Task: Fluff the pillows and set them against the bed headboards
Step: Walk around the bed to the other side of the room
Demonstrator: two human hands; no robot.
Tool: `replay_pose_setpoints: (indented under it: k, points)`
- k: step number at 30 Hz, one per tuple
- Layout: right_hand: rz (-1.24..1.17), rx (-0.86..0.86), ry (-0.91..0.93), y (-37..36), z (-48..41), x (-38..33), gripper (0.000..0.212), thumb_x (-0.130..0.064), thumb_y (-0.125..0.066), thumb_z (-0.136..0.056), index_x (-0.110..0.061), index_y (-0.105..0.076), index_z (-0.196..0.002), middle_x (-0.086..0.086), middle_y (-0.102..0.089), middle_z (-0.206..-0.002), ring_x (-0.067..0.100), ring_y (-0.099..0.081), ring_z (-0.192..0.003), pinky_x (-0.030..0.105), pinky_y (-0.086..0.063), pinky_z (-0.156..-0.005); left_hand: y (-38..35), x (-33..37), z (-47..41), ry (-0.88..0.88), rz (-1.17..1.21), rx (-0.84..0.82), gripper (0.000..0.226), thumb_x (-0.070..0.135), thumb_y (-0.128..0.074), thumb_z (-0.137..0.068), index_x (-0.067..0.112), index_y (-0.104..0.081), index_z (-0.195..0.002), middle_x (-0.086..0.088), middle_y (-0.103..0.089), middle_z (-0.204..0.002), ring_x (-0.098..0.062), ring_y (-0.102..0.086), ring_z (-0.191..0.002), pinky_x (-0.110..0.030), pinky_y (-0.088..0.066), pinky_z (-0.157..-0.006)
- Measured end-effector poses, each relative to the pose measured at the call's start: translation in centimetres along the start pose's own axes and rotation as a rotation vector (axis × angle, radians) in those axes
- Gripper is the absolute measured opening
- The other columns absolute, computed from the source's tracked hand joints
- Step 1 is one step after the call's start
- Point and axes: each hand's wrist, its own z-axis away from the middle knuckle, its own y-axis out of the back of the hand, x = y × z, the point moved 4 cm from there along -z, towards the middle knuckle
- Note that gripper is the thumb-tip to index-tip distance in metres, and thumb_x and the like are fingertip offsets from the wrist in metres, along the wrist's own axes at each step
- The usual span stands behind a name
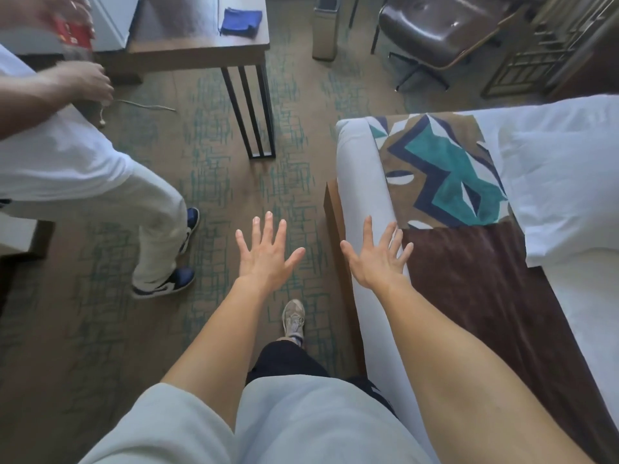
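Patterned carpet point(207, 182) ran between a bench point(201, 45) and the bed point(365, 202). My left hand point(266, 252) hung over the carpet, fingers spread, holding nothing. My right hand point(376, 259), also spread and empty, hovered at the bed's near edge. A white pillow point(566, 195) lay on the bed, beside its patterned runner point(445, 172).

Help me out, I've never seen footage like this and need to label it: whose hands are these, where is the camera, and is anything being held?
There is one picture, from a camera worn on a person's head, looking down. The left hand and right hand are theirs, both spread open and empty. To the right is a bed with a patterned runner and a white pillow lying on it. A second person stands at left, near a table with a blue cloth.
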Motion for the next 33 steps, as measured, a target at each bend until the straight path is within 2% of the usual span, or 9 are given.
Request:
replay_pose_setpoints:
  k: [13, 22, 33]
  points:
    - [-0.016, -0.011, -0.015, 5.7, -10.5, -8.7, 0.083, -0.078, -0.009, -0.094, -0.034, 0.026, -0.156, 0.019, 0.027, -0.164, 0.04, 0.021, -0.153, 0.061, 0.013, -0.118, 5.6, -4.4, -13.6, -0.049, -0.016, -0.032, 0.081, 0.071, -0.015, -0.098, 0.024, 0.001, -0.162, -0.005, 0.017, -0.169, -0.028, 0.02, -0.154, -0.063, 0.013, -0.119]
    - [-0.019, -0.065, -0.016, 7.5, -18.6, -9.6, 0.083, -0.076, -0.009, -0.095, -0.033, 0.024, -0.157, 0.022, 0.025, -0.164, 0.04, 0.02, -0.153, 0.062, 0.012, -0.119, 7.0, -4.0, -21.5, -0.019, -0.017, -0.055, 0.08, 0.071, -0.014, -0.098, 0.024, 0.0, -0.162, -0.005, 0.016, -0.169, -0.028, 0.018, -0.154, -0.063, 0.011, -0.119]
    - [-0.029, -0.063, 0.04, 14.6, -34.1, -9.2, 0.082, -0.076, -0.008, -0.096, -0.031, 0.02, -0.159, 0.023, 0.024, -0.164, 0.041, 0.019, -0.153, 0.062, 0.014, -0.118, 11.0, 0.1, -35.1, 0.074, 0.055, -0.051, 0.08, 0.07, -0.017, -0.099, 0.024, -0.001, -0.162, -0.004, 0.016, -0.169, -0.027, 0.018, -0.155, -0.062, 0.009, -0.121]
